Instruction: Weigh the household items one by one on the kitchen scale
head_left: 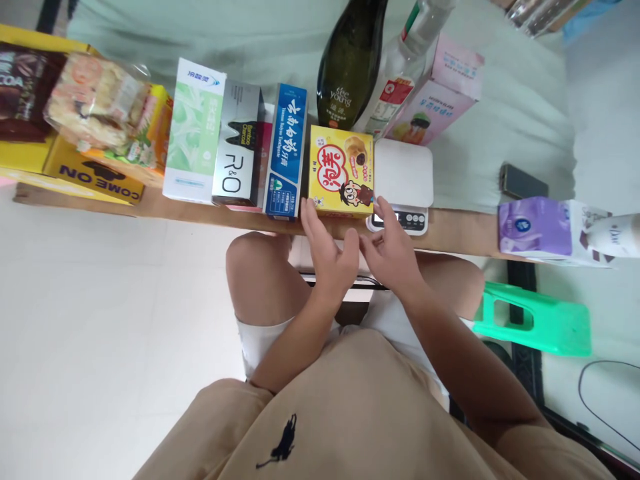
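Two hands meet at the wooden shelf's (460,233) front edge: left hand (327,250) loose, fingertips touching one yellow snack box (341,170); right hand (395,250) unclenched, fingers at one white scale (403,180). Three upright boxes crowd left; two bottles stand behind. Open floor lies left.

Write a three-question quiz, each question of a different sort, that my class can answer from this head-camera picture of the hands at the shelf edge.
1. True or false: the left hand grips the dark green bottle.
2. Multiple choice: what stands directly left of the yellow snack box? A. the white kitchen scale B. the blue toothpaste box C. the purple tissue pack
3. Fill in: the right hand reaches the front of the ____.

Key: 1 false, its fingertips rest at the yellow snack box's lower left corner; 2 B; 3 white kitchen scale.
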Motion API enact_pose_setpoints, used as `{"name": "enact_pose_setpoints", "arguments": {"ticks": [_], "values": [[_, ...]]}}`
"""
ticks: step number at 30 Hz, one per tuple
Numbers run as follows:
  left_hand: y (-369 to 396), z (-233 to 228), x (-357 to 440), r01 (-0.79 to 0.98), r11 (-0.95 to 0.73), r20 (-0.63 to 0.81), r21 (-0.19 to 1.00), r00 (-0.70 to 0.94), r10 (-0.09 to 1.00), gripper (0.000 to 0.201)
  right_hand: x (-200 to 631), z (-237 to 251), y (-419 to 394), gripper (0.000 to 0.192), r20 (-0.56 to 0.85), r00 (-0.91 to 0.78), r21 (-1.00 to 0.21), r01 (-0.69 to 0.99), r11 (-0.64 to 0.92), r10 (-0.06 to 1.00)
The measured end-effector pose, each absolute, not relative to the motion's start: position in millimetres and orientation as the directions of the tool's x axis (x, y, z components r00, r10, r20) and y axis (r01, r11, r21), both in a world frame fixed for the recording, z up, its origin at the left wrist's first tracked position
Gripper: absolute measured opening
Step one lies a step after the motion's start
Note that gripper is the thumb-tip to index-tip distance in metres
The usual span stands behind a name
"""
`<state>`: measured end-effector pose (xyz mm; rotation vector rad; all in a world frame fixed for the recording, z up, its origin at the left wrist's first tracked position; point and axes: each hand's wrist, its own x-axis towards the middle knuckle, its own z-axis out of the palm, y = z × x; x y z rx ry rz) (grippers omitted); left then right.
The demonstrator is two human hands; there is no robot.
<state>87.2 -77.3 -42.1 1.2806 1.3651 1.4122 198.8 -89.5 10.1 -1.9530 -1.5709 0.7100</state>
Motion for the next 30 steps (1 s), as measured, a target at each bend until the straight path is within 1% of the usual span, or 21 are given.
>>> {"name": "enact_pose_setpoints", "arguments": {"ticks": [2,4,7,12,16,20,24,27,30], "values": [[-75,-41,85,0.151,-0.140,0.168,0.979,-0.195,0.966,0.076,202,3,-87,0.075,-0.122,0.206,-0.769,0.599,-0.224,0.971],[-73,-38,82,0.192,-0.161,0.197,0.968,-0.187,0.962,0.075,205,-2,-85,0.073,-0.147,0.203,-0.821,0.520,-0.234,0.968],[-71,-35,82,0.235,-0.202,0.248,0.951,-0.187,0.950,0.075,208,-6,-86,0.071,-0.096,0.205,-0.857,0.481,-0.186,0.974],[-78,-30,85,0.310,-0.299,0.374,0.902,-0.217,0.902,0.077,206,-4,-99,0.071,0.007,0.224,-0.898,0.431,-0.093,0.975],[-87,-18,86,0.338,-0.401,0.479,0.851,-0.188,0.857,0.076,204,2,-114,0.072,0.013,0.232,-0.943,0.327,-0.066,0.973],[-93,-11,95,0.292,-0.467,0.516,0.835,-0.117,0.849,0.079,216,8,-130,0.068,0.016,0.326,-0.971,0.231,-0.063,0.945],[-91,-20,119,0.175,-0.499,0.504,0.849,0.018,0.864,0.081,240,14,-134,0.060,0.047,0.426,-0.973,0.223,-0.055,0.904],[-84,-27,136,0.109,-0.485,0.475,0.868,0.101,0.874,0.078,260,10,-125,0.059,0.120,0.496,-0.955,0.295,-0.037,0.860],[-75,-31,147,0.094,-0.478,0.463,0.874,0.140,0.875,0.077,279,-1,-112,0.054,0.180,0.531,-0.936,0.351,-0.021,0.828]]}}
